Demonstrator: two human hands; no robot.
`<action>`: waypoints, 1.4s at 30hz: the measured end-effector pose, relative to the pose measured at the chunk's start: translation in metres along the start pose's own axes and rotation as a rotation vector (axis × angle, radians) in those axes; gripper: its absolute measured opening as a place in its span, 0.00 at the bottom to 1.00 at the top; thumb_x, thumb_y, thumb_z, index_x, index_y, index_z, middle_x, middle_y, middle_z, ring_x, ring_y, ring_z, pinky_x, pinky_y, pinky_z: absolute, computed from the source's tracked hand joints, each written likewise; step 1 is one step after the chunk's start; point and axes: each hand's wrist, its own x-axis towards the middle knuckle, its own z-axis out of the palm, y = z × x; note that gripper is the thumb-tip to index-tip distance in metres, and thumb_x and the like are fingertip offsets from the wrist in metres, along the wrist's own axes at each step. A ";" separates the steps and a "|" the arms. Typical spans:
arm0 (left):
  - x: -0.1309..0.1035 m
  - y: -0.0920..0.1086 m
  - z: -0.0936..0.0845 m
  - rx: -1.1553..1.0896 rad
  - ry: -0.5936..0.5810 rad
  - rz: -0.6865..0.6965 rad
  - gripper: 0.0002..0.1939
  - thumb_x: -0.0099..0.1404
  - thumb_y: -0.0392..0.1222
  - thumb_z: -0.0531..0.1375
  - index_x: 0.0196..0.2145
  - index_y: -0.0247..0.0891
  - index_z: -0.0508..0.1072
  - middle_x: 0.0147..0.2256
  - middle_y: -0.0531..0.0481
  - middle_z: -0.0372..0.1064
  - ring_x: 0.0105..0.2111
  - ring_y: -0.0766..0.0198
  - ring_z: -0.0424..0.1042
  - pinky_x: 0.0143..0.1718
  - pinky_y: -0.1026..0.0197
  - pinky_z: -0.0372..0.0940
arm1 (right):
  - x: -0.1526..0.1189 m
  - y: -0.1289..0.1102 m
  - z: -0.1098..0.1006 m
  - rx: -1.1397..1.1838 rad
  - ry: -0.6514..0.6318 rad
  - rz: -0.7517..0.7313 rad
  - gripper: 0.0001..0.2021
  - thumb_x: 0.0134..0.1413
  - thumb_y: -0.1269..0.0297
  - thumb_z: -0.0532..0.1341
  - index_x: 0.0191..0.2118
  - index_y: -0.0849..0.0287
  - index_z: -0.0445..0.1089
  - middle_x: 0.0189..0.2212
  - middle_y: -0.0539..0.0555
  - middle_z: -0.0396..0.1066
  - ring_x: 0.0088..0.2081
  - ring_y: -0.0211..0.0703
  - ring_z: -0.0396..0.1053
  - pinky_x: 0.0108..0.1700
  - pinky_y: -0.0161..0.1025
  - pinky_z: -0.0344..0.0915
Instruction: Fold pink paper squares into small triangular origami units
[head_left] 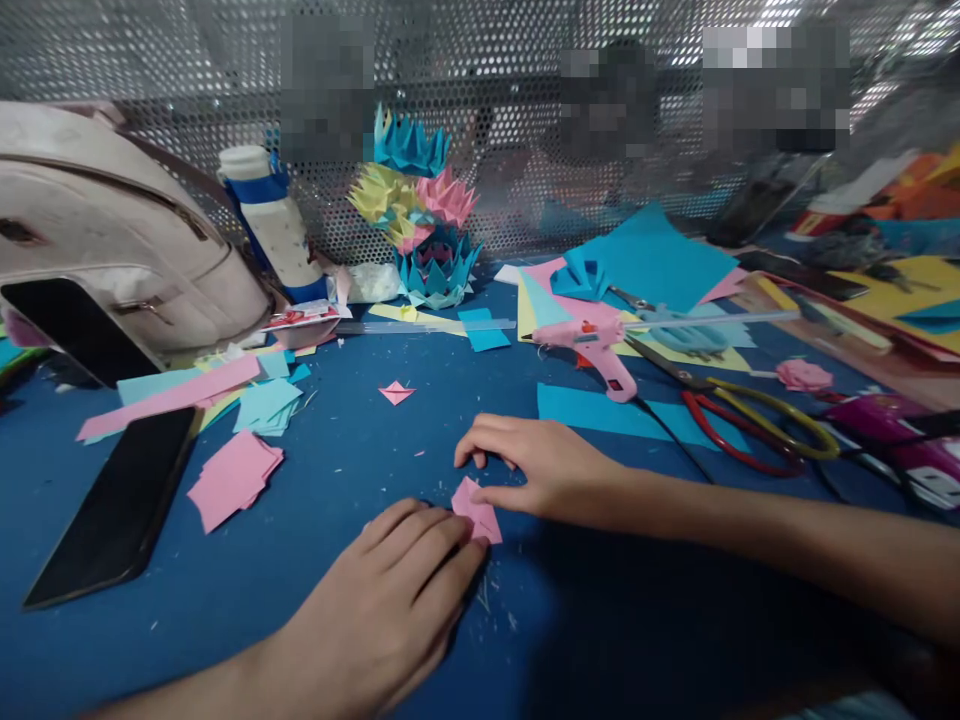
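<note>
A small folded piece of pink paper (478,513) lies on the blue tabletop between my hands. My left hand (401,580) rests over its left and near edges, its closed fingers pressing the paper against the table. From the right, my right hand (536,462) touches the upper part of the paper with its thumb. The other fingers of that hand are bent and held apart from the thumb. Farther off on the table sits a small folded pink paper piece (397,392). A stack of pink paper squares (235,480) lies to the left.
A phone (116,510) lies at left, near light-blue squares (268,405) and paper strips. To the right are a pink glue gun (589,345) with its cord, scissors (750,420) and blue paper (660,260). Behind stand a bottle (274,225), a bag (112,230) and paper flowers (439,265).
</note>
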 end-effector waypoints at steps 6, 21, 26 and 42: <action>-0.001 0.000 0.005 0.052 0.020 0.013 0.18 0.74 0.34 0.48 0.55 0.29 0.72 0.51 0.42 0.73 0.49 0.53 0.72 0.52 0.49 0.67 | 0.003 -0.001 -0.002 0.055 -0.048 -0.003 0.07 0.58 0.61 0.65 0.40 0.55 0.69 0.40 0.47 0.69 0.41 0.38 0.67 0.37 0.34 0.56; -0.002 0.001 0.007 0.096 0.045 0.001 0.19 0.73 0.31 0.48 0.55 0.30 0.72 0.48 0.41 0.73 0.49 0.53 0.71 0.54 0.47 0.63 | 0.004 -0.002 -0.002 -0.002 -0.073 -0.087 0.06 0.63 0.60 0.63 0.41 0.56 0.69 0.41 0.51 0.68 0.45 0.43 0.63 0.42 0.37 0.59; -0.002 0.001 0.006 0.095 0.039 0.011 0.19 0.72 0.30 0.48 0.54 0.30 0.72 0.48 0.41 0.73 0.48 0.52 0.71 0.54 0.46 0.64 | 0.005 -0.007 -0.004 0.003 -0.077 -0.070 0.04 0.62 0.64 0.63 0.39 0.58 0.68 0.40 0.51 0.69 0.44 0.43 0.63 0.40 0.36 0.59; -0.005 0.002 0.008 0.129 0.026 -0.044 0.19 0.71 0.33 0.49 0.56 0.32 0.71 0.50 0.42 0.72 0.50 0.52 0.70 0.56 0.45 0.63 | 0.011 0.027 -0.003 0.291 -0.028 -0.545 0.08 0.61 0.67 0.64 0.44 0.60 0.78 0.39 0.56 0.78 0.41 0.38 0.70 0.46 0.37 0.64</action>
